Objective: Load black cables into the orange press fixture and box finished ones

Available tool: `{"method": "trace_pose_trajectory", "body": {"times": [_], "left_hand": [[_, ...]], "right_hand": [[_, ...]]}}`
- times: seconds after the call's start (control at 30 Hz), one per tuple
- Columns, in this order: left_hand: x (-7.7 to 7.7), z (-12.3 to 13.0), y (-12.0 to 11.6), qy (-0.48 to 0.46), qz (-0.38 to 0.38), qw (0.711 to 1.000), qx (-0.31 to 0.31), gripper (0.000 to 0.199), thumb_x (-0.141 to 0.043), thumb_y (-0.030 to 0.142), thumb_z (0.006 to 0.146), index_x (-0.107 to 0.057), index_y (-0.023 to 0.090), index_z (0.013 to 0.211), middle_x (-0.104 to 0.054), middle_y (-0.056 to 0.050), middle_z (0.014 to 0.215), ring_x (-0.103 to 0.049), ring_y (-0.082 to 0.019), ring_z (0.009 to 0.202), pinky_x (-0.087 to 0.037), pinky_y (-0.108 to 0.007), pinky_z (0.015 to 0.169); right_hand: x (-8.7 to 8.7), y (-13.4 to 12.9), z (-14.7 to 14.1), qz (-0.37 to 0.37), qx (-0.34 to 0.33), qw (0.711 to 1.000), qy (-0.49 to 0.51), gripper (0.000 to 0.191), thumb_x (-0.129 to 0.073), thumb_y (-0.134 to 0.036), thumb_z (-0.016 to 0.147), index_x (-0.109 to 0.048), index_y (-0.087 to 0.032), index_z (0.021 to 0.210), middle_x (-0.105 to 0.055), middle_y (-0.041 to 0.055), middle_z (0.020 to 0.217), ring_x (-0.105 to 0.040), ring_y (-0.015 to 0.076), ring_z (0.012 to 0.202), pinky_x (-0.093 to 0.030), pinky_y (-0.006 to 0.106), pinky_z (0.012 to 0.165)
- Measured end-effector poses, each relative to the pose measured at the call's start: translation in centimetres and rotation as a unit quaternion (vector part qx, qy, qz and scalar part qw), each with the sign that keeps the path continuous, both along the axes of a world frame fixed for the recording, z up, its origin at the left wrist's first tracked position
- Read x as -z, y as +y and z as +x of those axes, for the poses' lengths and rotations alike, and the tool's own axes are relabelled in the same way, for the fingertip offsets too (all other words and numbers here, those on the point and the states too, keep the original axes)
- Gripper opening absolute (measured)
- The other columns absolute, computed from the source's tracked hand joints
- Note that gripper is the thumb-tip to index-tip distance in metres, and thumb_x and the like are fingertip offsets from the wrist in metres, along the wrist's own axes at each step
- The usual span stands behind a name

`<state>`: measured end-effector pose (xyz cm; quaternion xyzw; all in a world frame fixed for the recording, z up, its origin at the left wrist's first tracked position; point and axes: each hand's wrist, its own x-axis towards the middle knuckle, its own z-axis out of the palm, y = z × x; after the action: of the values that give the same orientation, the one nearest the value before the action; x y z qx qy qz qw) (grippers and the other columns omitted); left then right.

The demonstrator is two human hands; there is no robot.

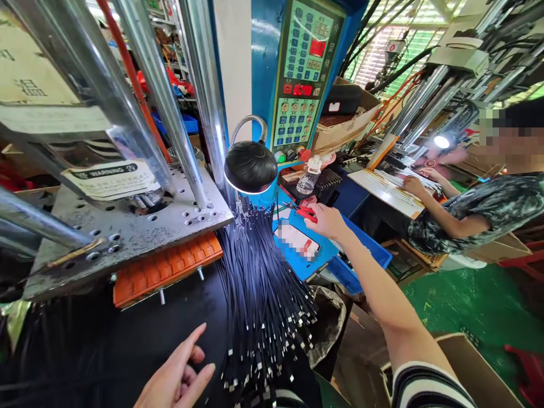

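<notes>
My right hand (326,221) is closed around the red handles of small pliers (304,211), their jaws pointing left over the blue work surface (297,266). Just below that hand lies a phone (296,240), its screen lit and partly blurred. My left hand (176,377) is empty at the bottom, index finger and thumb apart, other fingers curled. To its right, a large bundle of black cables (263,272) with small metal connector ends hangs over the front edge. A round black lamp (250,165) on a flexible neck shines down at the bundle's upper end.
At left stands a press with steel columns (170,102), a drilled metal plate (178,226) and an orange block (170,269) beneath. Behind the lamp is a control panel (301,85). A plastic bottle (310,175) stands near the pliers. At right, a co-worker (476,209) sits at another machine.
</notes>
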<state>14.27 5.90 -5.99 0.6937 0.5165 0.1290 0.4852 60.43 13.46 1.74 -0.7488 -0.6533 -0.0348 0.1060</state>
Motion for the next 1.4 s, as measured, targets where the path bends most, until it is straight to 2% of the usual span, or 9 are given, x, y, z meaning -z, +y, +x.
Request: {"method": "trace_pose_trajectory", "body": {"times": [0.07,0.13,0.27,0.33,0.4,0.53,0.8,1.1,1.4], "left_hand": [[-0.2,0.3,-0.3,-0.005,-0.003,1.000,0.000,0.066,-0.054,0.060,0.082,-0.049,0.023,0.137,-0.064,-0.004,0.097,-0.059,-0.013,0.062,-0.054,-0.025,0.061],[-0.6,0.7,-0.7,-0.010,0.005,1.000,0.000,0.063,-0.052,0.058,0.084,-0.050,0.023,0.136,-0.064,-0.004,0.097,-0.059,-0.012,0.063,-0.054,-0.024,0.061],[-1.6,1.4,-1.0,-0.019,0.010,0.999,0.029,0.055,-0.050,0.053,0.086,-0.053,0.022,0.132,-0.064,-0.004,0.096,-0.061,-0.013,0.069,-0.055,-0.024,0.066],[-2.0,1.6,-1.1,-0.014,0.012,0.999,0.036,0.052,-0.049,0.050,0.088,-0.052,0.022,0.132,-0.064,-0.004,0.096,-0.061,-0.013,0.070,-0.055,-0.024,0.065],[-2.4,1.6,-1.3,-0.009,0.012,0.999,0.045,0.050,-0.049,0.048,0.089,-0.052,0.023,0.132,-0.064,-0.004,0.097,-0.062,-0.012,0.070,-0.054,-0.024,0.063],[-2.7,1.0,-1.9,-0.015,0.017,0.999,0.046,0.046,-0.049,0.044,0.090,-0.052,0.025,0.132,-0.064,-0.003,0.099,-0.062,-0.012,0.071,-0.054,-0.024,0.064],[-2.4,-0.5,-2.3,-0.026,-0.007,0.999,0.034,0.045,-0.051,0.040,0.090,-0.053,0.021,0.131,-0.065,-0.003,0.097,-0.061,-0.012,0.073,-0.054,-0.026,0.071],[-2.9,-1.3,-2.3,-0.040,-0.013,0.998,0.042,0.045,-0.052,0.039,0.090,-0.055,0.021,0.131,-0.065,-0.003,0.094,-0.061,-0.012,0.072,-0.051,-0.022,0.063],[-2.8,-2.0,-2.6,-0.029,-0.014,0.998,0.048,0.041,-0.052,0.040,0.091,-0.056,0.021,0.128,-0.066,-0.002,0.097,-0.062,-0.013,0.079,-0.052,-0.026,0.077]], "right_hand": [[0.8,-1.5,-2.1,0.038,-0.027,0.981,0.187,0.047,-0.044,-0.047,0.088,-0.057,-0.016,0.121,-0.065,0.0090,0.097,-0.060,0.0230,0.081,-0.045,0.034,0.076],[1.2,-3.1,-5.0,0.022,-0.048,0.910,0.410,0.054,-0.038,-0.059,0.089,-0.055,-0.019,0.122,-0.060,0.0035,0.081,-0.052,0.0174,0.062,-0.044,0.030,0.061],[0.9,-5.7,-11.2,-0.095,-0.078,0.649,0.751,0.074,-0.040,-0.082,0.080,-0.052,-0.024,0.124,-0.056,0.0018,0.079,-0.047,0.0146,0.055,-0.044,0.031,0.054],[0.6,-6.4,-13.7,-0.153,-0.114,0.535,0.823,0.079,-0.045,-0.086,0.074,-0.053,-0.025,0.124,-0.059,0.0036,0.084,-0.055,0.0176,0.066,-0.049,0.035,0.064],[0.5,-6.8,-15.5,-0.207,-0.146,0.450,0.856,0.079,-0.049,-0.085,0.075,-0.054,-0.023,0.125,-0.061,0.0054,0.090,-0.060,0.0204,0.077,-0.050,0.038,0.072],[0.5,-6.7,-17.7,-0.276,-0.177,0.350,0.878,0.074,-0.049,-0.078,0.082,-0.054,-0.020,0.128,-0.064,0.0092,0.102,-0.064,0.0248,0.091,-0.049,0.044,0.084],[0.5,-6.3,-20.8,-0.318,-0.147,0.304,0.886,0.067,-0.042,-0.075,0.087,-0.054,-0.023,0.128,-0.065,0.0116,0.114,-0.061,0.0318,0.112,-0.041,0.056,0.098],[0.9,-6.3,-23.4,-0.362,-0.119,0.285,0.879,0.069,-0.020,-0.073,0.093,-0.054,-0.023,0.125,-0.065,0.0131,0.116,-0.061,0.0301,0.111,-0.037,0.057,0.101],[0.9,-6.1,-24.4,-0.388,-0.137,0.319,0.854,0.062,-0.034,-0.068,0.092,-0.054,-0.020,0.125,-0.066,0.0138,0.112,-0.064,0.0292,0.103,-0.043,0.053,0.094]]}}
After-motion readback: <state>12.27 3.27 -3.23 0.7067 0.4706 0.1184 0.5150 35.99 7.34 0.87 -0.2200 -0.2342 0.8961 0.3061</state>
